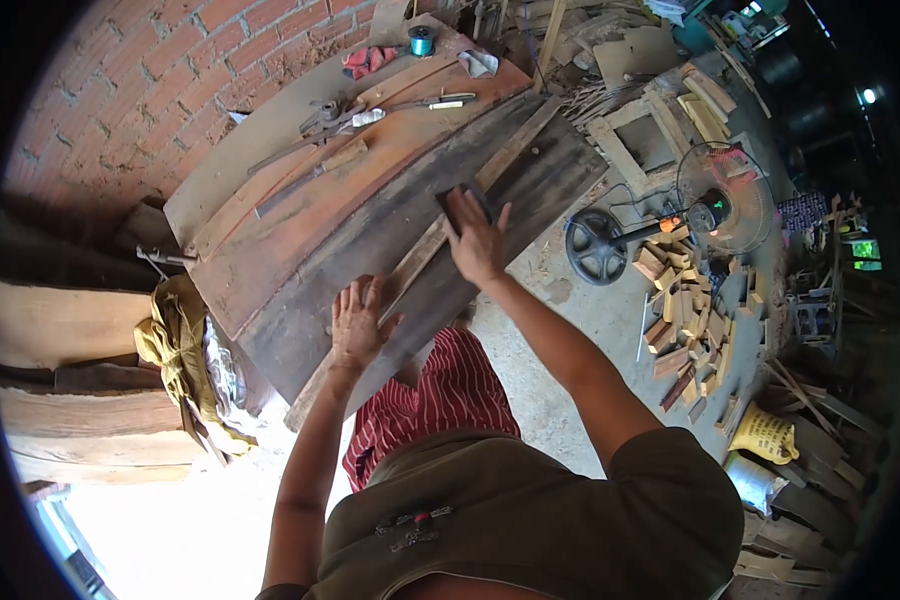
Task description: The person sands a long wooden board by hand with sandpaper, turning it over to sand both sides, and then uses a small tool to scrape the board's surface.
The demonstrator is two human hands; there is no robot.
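Note:
A long, narrow wooden strip (417,262) lies slantwise across the dark wooden workbench (320,265). My left hand (358,325) rests over its nearer part, with fingers on one side and thumb on the other, holding it against the bench. Farther up the strip, my right hand (478,245) presses a dark flat pad (483,200) onto the wood. The fingers lie over this pad while the thumb sticks out to the side. The pad's underside is hidden.
Tools (322,120), a green-blue spool (422,40) and a red cloth (369,62) lie on the bench's far side by a brick wall (170,85). To the right stand a fan (725,198) and a pile of wood blocks (692,320). A yellow-brown cloth bundle (178,340) hangs at left.

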